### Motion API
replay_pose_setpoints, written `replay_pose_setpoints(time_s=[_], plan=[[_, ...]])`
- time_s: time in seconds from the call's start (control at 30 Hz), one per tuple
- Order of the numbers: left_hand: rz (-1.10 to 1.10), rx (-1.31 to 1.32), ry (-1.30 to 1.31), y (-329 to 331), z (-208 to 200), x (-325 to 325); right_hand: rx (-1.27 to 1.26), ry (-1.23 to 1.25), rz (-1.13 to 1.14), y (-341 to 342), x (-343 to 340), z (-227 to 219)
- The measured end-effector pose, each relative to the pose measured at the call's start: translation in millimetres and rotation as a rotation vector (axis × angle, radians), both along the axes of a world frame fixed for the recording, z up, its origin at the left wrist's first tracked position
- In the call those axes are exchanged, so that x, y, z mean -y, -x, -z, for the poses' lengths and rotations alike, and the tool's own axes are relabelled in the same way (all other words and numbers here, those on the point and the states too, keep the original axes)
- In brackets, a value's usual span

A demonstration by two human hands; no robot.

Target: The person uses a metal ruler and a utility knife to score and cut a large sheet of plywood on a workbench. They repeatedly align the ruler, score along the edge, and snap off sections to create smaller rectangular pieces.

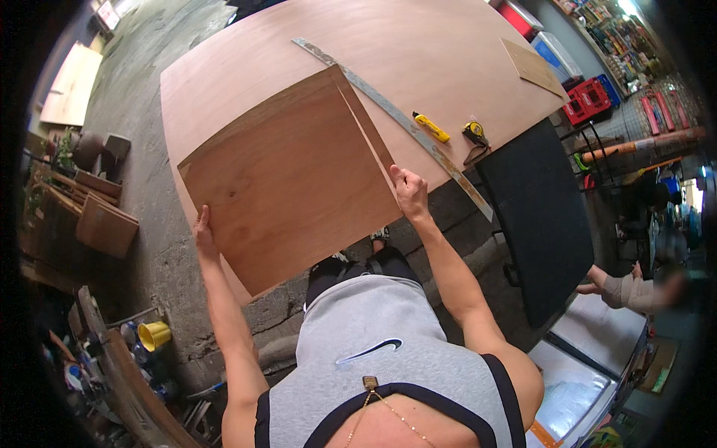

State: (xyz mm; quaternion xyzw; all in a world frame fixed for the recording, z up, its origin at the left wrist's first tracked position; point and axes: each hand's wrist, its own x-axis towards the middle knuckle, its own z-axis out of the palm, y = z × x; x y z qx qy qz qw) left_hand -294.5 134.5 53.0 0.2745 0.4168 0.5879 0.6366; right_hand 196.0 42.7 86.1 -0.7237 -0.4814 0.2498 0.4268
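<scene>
A squarish brown plywood panel is held between my two hands, tilted over the near edge of a large pale plywood sheet. My left hand grips its left edge, thumb on top. At the right edge my right hand is closed around the panel, its thumb on top too. A narrow strip of wood shows along that right side; whether it is a second piece I cannot tell. On the sheet lie a long, worn metal ruler, a yellow utility knife and a yellow-black tape measure.
A small board lies at the sheet's far right. Beside the sheet stands a black folding table. Another person's hand shows near silvery boxes. Wood scraps and a yellow pail are at left.
</scene>
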Motion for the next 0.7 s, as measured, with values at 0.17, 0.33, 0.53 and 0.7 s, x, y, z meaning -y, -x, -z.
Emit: replay_pose_setpoints(time_s=[0.17,0.33,0.53,0.7], plan=[[0.030,0.044,-0.056,-18,-7,-14,0.048,-0.049,0.113,-7,5,-20],[0.069,0.060,-0.059,-28,-12,-23,-0.593,0.029,-0.026,-13,15,-39],[0.065,-0.002,-0.103,-51,-29,-26,0.351,-0.063,0.214,-47,29,-38],[0.093,-0.113,-0.169,2,-14,-43,0.670,-0.054,0.225,-74,43,-54]])
